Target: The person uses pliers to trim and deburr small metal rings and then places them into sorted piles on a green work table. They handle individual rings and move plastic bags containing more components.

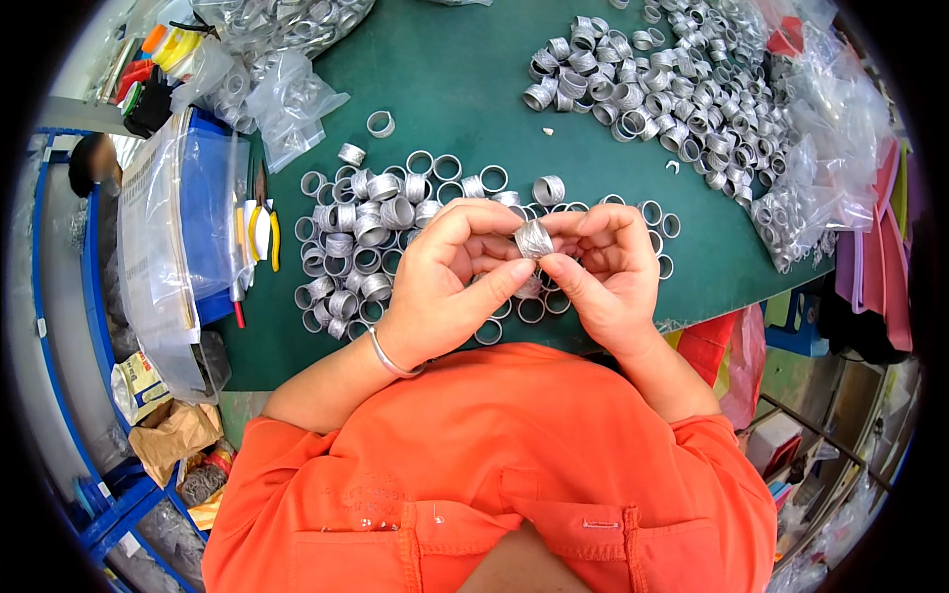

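Between the fingertips of both hands I hold one silver-grey metal ring (pixel 534 238) with a textured outer band. My left hand (pixel 460 267), a bangle (pixel 388 356) on its wrist, pinches the ring from the left. From the other side my right hand (pixel 603 267) grips it with thumb and fingers. Under and around my hands lies a loose heap of similar rings (pixel 371 222), some upright, some on their sides. Part of that heap is hidden behind my hands.
A green tabletop (pixel 445 89) carries everything. A larger pile of rings (pixel 643 89) spreads at the far right beside clear plastic bags (pixel 840 128). At the left are yellow-handled pliers (pixel 275 240), a blue tray (pixel 213 267) with plastic-sleeved papers, and bagged rings (pixel 287 30).
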The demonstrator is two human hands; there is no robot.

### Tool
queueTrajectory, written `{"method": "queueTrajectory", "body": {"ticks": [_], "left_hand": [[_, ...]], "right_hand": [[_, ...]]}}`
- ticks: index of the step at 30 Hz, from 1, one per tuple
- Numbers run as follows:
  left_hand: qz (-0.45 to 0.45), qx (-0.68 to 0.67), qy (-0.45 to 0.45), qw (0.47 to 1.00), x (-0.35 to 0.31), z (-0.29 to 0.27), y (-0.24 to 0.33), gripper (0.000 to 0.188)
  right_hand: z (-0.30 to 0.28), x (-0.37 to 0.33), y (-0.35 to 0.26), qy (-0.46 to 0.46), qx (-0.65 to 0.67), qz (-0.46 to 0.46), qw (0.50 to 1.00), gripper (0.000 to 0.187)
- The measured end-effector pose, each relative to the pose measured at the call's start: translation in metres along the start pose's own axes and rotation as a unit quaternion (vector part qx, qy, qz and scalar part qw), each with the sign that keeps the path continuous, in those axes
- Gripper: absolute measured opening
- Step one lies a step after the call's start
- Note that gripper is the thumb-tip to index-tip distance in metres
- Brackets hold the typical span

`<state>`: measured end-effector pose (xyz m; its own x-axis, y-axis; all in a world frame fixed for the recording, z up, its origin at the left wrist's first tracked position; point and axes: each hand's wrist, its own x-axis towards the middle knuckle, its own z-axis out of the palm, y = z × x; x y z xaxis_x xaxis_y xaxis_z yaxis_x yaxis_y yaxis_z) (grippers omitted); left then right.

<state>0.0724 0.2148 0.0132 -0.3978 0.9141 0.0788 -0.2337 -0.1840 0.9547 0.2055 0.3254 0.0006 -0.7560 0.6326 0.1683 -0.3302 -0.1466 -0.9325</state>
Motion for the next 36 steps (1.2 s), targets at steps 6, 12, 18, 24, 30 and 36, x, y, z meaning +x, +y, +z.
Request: {"method": "queueTrajectory", "body": {"ticks": [6, 12, 18, 24, 30, 36], "left_hand": [[-0.001, -0.026, 0.016, 1.000, -0.0011, 0.0012, -0.0030, 0.025], [0.007, -0.015, 0.018, 1.000, -0.0003, 0.0008, -0.0041, 0.026], [-0.047, -0.023, 0.036, 0.998, -0.0006, 0.0021, -0.0006, 0.031], [-0.003, 0.014, 0.006, 1.000, 0.0004, -0.0010, -0.0025, 0.034], [-0.027, -0.005, 0.018, 0.999, -0.0015, -0.0013, -0.0040, 0.032], [0.048, 0.078, 0.042, 0.995, -0.0015, -0.0019, -0.0074, 0.029]], "right_hand": [[-0.0005, 0.0016, -0.0035, -0.013, -0.011, 0.008, 1.000, 0.020], [-0.0016, 0.0015, -0.0036, -0.016, -0.044, 0.006, 0.999, 0.015], [-0.0008, 0.0016, -0.0020, -0.011, -0.054, -0.006, 0.998, 0.016], [0.0005, 0.0014, -0.0019, -0.016, -0.052, -0.006, 0.998, 0.017], [0.0005, 0.0017, -0.0031, -0.017, -0.058, 0.020, 0.998, 0.015], [0.0009, 0.0050, 0.0000, -0.020, -0.054, -0.002, 0.998, 0.014]]}}
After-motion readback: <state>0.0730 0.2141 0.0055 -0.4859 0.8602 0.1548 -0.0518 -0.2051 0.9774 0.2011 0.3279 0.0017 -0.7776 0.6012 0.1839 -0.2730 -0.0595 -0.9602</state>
